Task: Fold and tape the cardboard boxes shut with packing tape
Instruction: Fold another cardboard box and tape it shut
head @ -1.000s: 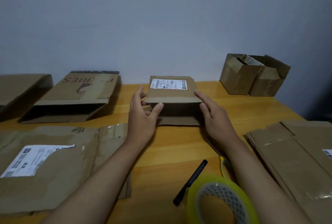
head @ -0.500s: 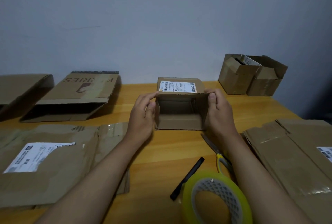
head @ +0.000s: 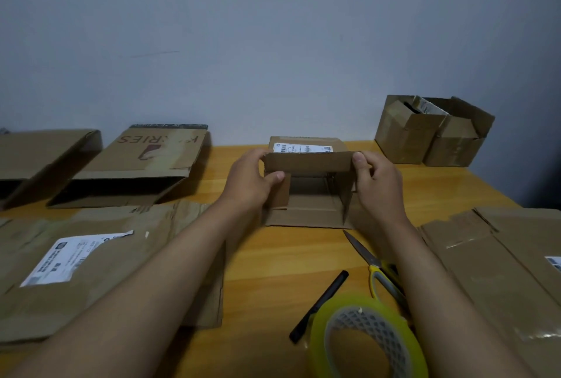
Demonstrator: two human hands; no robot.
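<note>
A small cardboard box (head: 308,162) with a white label on top lies on its side at the middle of the wooden table (head: 273,256), its open end facing me. My left hand (head: 249,180) grips its left edge, thumb on the left side flap. My right hand (head: 376,183) pinches the top flap's right corner. The top flap hangs partly down over the opening. A roll of yellow-green packing tape (head: 364,338) lies at the near edge.
Scissors (head: 376,265) with yellow handles and a black pen (head: 318,306) lie beside the tape. Flattened cartons lie at the left (head: 91,256) and right (head: 501,271). Two half-open cartons (head: 136,165) sit at the back left. Two small boxes (head: 431,131) stand at the back right.
The flattened small box has been opened into shape. Both hands moved from its sides to the front flaps, and the top flap has come down over the opening.
</note>
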